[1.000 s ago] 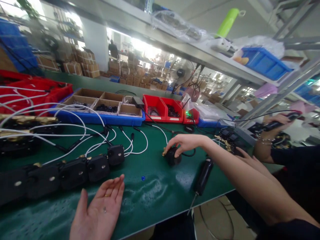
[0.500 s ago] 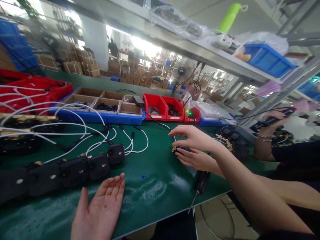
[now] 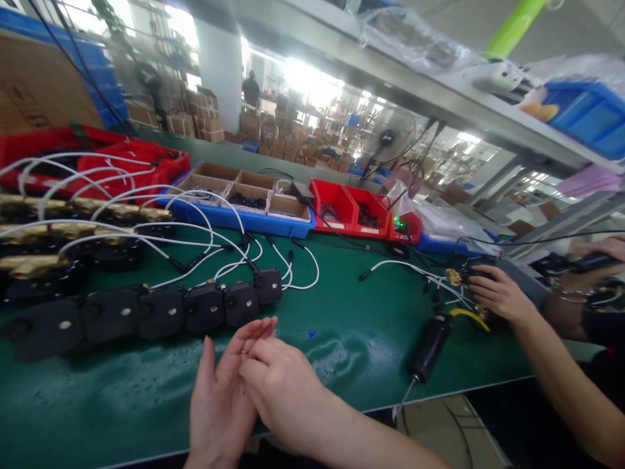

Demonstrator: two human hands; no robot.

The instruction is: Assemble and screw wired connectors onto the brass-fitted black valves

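Observation:
My left hand (image 3: 219, 397) lies palm up above the green mat (image 3: 361, 306), its fingers stretched out together and slightly curled. Across its palm reaches my right hand (image 3: 288, 378), with the fingertips pinched together at the base of the left fingers. Whatever is between those fingertips is hidden. Just beyond both hands runs a row of black box-shaped units (image 3: 205, 309) with white cables (image 3: 209, 225). A small blue round piece (image 3: 312, 334) rests on the mat to the right of my hands.
A co-worker's hand (image 3: 502, 293) holds a black unit with a brass fitting (image 3: 453, 277); another hand (image 3: 586, 270) wears bracelets. A black screwdriver (image 3: 430, 348) lies near the front edge. Behind stand a blue divided tray (image 3: 234, 218), red bins (image 3: 336, 208) and brass-topped units (image 3: 34, 264).
My right hand has come from the black unit at the right to my left palm. The unit is now farther right with the co-worker. The view has shifted left.

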